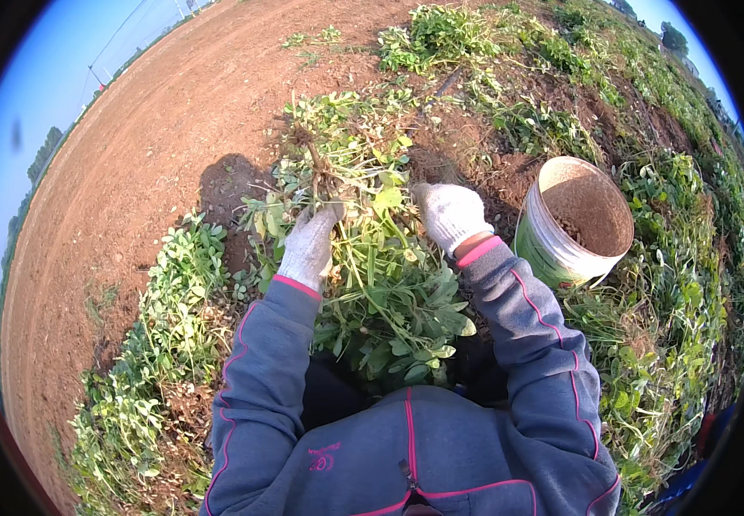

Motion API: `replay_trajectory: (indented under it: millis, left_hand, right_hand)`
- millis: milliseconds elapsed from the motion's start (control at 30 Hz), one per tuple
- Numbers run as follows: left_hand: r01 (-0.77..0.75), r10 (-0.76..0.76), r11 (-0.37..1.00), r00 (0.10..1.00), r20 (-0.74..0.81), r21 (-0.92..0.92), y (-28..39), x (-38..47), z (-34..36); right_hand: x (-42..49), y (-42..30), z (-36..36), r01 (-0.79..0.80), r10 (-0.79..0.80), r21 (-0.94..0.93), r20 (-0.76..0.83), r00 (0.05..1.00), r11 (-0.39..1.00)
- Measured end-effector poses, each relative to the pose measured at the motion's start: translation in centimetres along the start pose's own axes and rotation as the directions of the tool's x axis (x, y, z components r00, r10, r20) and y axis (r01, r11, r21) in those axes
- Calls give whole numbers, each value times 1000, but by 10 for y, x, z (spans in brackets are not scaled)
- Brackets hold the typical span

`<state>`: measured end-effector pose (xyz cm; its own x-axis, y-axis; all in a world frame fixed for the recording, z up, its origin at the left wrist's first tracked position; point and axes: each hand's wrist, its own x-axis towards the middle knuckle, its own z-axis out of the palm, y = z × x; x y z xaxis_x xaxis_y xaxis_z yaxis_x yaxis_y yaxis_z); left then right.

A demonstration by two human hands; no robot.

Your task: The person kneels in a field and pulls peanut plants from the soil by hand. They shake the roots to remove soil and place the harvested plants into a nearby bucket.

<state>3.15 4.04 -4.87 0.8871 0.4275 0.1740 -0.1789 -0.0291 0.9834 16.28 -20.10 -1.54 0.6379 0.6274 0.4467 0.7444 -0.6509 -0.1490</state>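
My left hand (311,244), in a white knit glove, grips the stems of an uprooted leafy plant (372,284), likely a peanut plant. Its brown root (315,158) points away from me above that hand, and its green leaves hang towards my lap. My right hand (450,214), gloved alike, is at the right edge of the foliage with its fingers curled; whether it holds a stem is hidden. Right of it a white plastic bucket (562,248) with a green printed side leans open towards me, with small light-brown pods (568,227) inside.
Pulled plants (655,284) cover the ground at right, and more leafy plants (185,277) lie at left. Beyond the left row runs bare reddish soil (127,161). A dark thin object (446,82) lies among the vines ahead. Blue cloth shows at the lower right rim.
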Motion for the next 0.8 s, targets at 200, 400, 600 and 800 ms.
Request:
replay_trajectory:
  millis: [200, 400, 600, 800]
  left_hand:
    - [167, -246, 843, 965, -91, -511, 18, 10, -4]
    - [79, -181, 918, 955, -234, -388, 15, 5, 10]
    - [150, -169, 976, 980, -107, -160, 27, -16, 34]
    - [192, -215, 974, 951, -223, -121, 33, -11, 24]
  right_hand:
    - [-15, 29, -4, -265, 204, 777, 179, 962, 570]
    - [-13, -16, -45, -313, -60, 867, 315, 947, -388]
    - [2, -75, -5, -159, 118, 642, 107, 987, 750]
    - [8, -53, -18, -80, 43, 516, 84, 996, 853]
